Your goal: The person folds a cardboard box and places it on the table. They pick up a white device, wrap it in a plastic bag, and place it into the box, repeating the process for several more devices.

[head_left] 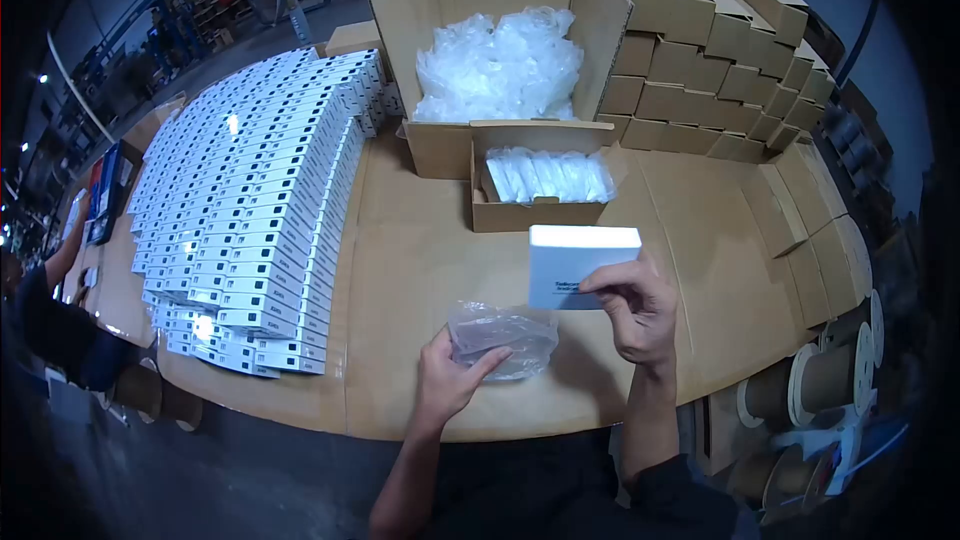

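My right hand [642,308] grips a flat white box [566,265] by its right side, held up over the table with dark print on its face. Lower and to the left, my left hand [452,377] is closed on a clear plastic bag [515,340], thumb lying across it. The bag hangs just below the white box, apart from it. Behind the box stands a small open cardboard carton [540,217] with a row of white items in clear bags [550,176] inside.
Stacked white boxes [260,190] fill the left of the cardboard-covered table [420,270]. A large open carton [590,50] holds a heap of clear plastic bags [500,65]. Brown cartons [690,90] are piled at the back right. Another person's arm [65,255] shows at far left.
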Demonstrator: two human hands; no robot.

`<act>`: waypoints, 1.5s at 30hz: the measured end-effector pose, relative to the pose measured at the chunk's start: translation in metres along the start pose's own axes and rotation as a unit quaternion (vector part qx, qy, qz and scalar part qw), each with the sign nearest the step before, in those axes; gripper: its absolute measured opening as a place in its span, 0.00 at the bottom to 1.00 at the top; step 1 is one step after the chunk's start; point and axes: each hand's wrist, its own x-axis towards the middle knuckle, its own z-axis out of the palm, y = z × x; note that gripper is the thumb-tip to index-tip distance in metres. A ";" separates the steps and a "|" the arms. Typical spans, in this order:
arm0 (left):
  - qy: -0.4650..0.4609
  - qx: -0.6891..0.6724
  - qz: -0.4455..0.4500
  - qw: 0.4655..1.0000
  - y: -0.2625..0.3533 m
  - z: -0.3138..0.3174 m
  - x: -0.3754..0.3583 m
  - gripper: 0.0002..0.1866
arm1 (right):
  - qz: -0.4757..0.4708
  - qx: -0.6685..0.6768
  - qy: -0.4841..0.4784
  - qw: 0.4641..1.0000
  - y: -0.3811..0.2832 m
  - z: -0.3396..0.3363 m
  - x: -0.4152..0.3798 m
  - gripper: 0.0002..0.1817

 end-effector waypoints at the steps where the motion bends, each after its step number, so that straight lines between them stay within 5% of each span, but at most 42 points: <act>1: 0.000 0.006 0.004 1.000 0.000 -0.001 0.000 0.22 | -0.015 -0.009 -0.021 1.000 0.003 0.000 0.002 0.17; 26: -0.007 0.019 0.020 1.000 0.000 0.001 0.002 0.21 | -0.035 -0.063 -0.236 0.969 0.018 0.020 0.021 0.14; 30: -0.023 0.044 0.024 0.998 -0.010 -0.003 0.002 0.23 | 0.096 0.006 -0.207 0.974 0.017 0.019 0.024 0.05; 34: -0.019 -0.013 0.012 1.000 -0.005 0.003 0.004 0.24 | 0.041 -0.015 -0.205 0.978 0.027 0.025 0.020 0.14; 38: -0.032 -0.047 -0.008 0.998 -0.004 0.000 0.006 0.26 | 0.082 0.053 -0.137 0.986 0.026 0.036 0.017 0.23; 42: -0.039 -0.096 0.008 0.995 -0.009 0.000 0.005 0.22 | 0.186 0.035 -0.136 0.972 0.036 0.036 0.013 0.15; 45: -0.022 -0.184 -0.010 0.983 -0.026 -0.005 0.009 0.18 | 0.159 0.027 -0.084 0.983 0.047 0.045 0.009 0.17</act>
